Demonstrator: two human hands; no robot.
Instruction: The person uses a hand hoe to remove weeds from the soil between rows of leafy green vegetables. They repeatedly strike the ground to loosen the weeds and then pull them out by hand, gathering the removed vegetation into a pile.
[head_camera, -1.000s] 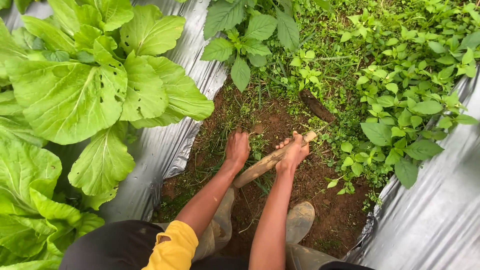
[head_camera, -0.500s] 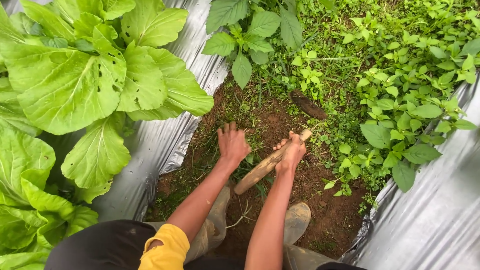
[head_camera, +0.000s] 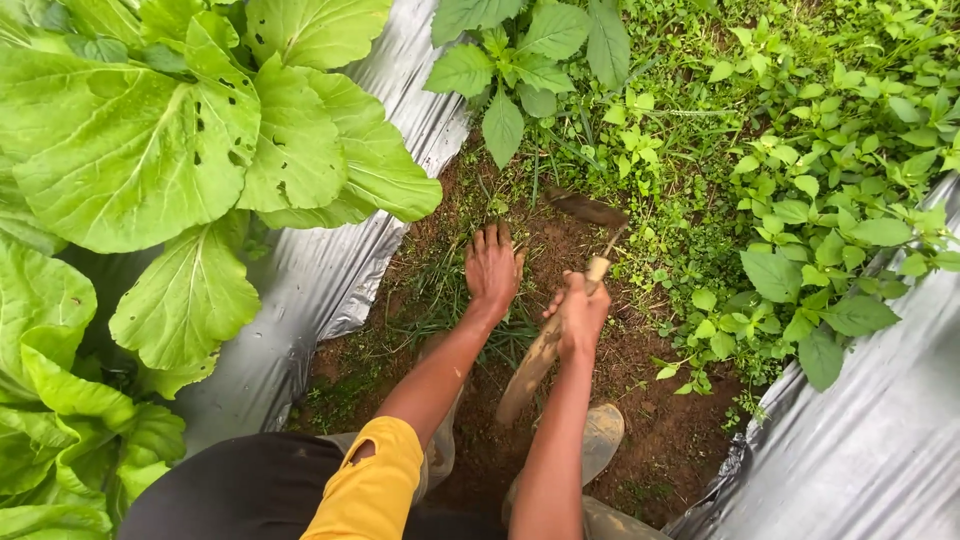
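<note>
Both hands moved forward: the left hand (head_camera: 491, 268) now presses open on the soil (head_camera: 560, 240), the right hand (head_camera: 580, 315) grips the wooden-handled hoe (head_camera: 545, 345).

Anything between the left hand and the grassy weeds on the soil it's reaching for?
Nothing visible. The left hand lies flat on the thin green grass weeds in the brown soil strip. The wooden-handled hoe, in the right hand, sits beside it.

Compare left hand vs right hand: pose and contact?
The left hand lies flat, fingers spread, palm down on the soil and grass; the right hand is curled shut around the wooden tool handle. The left hand reaches farther forward; the right hand sits nearer the body. Both are bare and over the soil strip.
</note>
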